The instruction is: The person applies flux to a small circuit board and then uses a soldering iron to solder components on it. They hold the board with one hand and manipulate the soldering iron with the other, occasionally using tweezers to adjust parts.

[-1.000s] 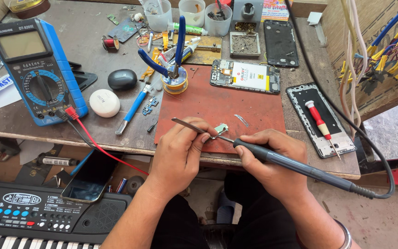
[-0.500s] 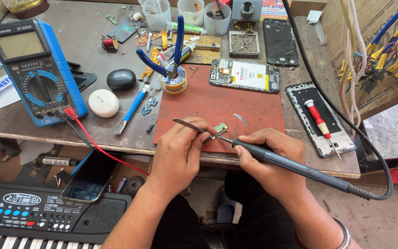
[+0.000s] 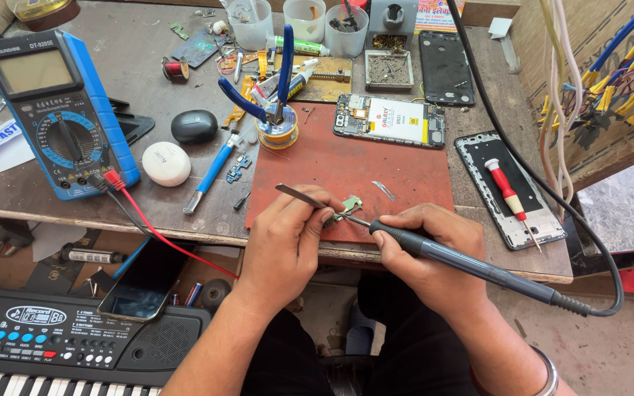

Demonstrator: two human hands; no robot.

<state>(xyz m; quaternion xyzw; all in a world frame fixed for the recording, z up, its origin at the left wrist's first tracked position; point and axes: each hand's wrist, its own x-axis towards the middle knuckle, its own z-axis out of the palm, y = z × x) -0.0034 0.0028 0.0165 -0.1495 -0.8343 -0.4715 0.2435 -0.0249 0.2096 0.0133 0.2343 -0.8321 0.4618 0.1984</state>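
Observation:
My left hand [image 3: 286, 242] grips metal tweezers [image 3: 299, 196] at the near edge of a dark red work mat [image 3: 346, 165]. The tweezers pinch a small green circuit part [image 3: 349, 204]. My right hand [image 3: 427, 246] holds a dark soldering iron [image 3: 471, 264] by its handle, and the tip touches the green part. The iron's black cable [image 3: 552, 198] loops off to the right and up across the bench.
An opened phone [image 3: 390, 121] lies behind the mat, with a phone frame and a red screwdriver [image 3: 509, 192] to the right. Blue pliers [image 3: 269, 92] stand in a solder spool. A blue multimeter [image 3: 56, 110] is at the left, and a keyboard [image 3: 53, 337] sits below the bench.
Both hands stay at the mat's near edge. The tweezers and iron tip remain on the green part, with only a slight shift.

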